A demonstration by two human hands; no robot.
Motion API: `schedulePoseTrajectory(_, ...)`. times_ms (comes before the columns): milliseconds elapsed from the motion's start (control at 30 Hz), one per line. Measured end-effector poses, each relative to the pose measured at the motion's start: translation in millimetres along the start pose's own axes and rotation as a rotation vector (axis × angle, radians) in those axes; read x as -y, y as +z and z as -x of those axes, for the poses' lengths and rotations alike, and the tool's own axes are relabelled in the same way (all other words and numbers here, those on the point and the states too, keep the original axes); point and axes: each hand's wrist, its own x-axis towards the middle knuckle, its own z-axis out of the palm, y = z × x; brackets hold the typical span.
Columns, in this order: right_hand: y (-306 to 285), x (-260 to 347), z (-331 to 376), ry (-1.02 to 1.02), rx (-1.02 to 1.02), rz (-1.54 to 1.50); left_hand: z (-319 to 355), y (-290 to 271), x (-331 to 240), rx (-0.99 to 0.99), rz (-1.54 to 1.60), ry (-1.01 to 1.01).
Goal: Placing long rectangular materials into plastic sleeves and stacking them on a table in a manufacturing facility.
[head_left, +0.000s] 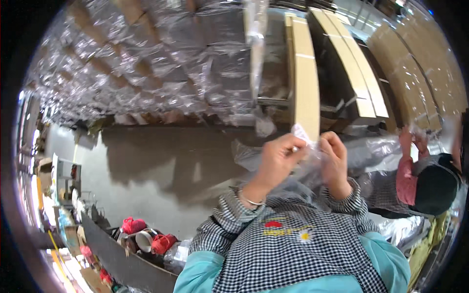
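Observation:
My left hand (279, 161) pinches a small white piece of paper with printing (301, 134), perhaps a label, between thumb and fingers. Close beside it my right hand (335, 160) is closed in a pinch; what lies between its fingertips is too small to make out. Both hands are at the near end of a long, pale yellow board or stack of boards (307, 73), with thin white bands across it. Clear plastic film (312, 158) hangs between and below my hands.
More pale banded boards (349, 63) stand to the right, with brown cartons (415, 63) beyond. Film-wrapped stacks (161, 63) fill the far left. A co-worker in a dark cap (435, 185) works close at my right. Red bundles (163, 242) lie at lower left by a dark panel (122, 259).

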Motion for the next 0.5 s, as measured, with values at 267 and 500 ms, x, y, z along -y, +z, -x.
schedulePoseTrajectory(267, 6.8, 1.1, 0.7, -0.229, 0.216, 0.135, -28.7, -6.5, 15.9, -0.258, -0.026, -0.047)
schedulePoseTrajectory(500, -13.5, -6.4, -21.7, -0.180, -0.172, -0.127, -30.6, -22.0, 9.7, -0.075, 0.353, -0.330)
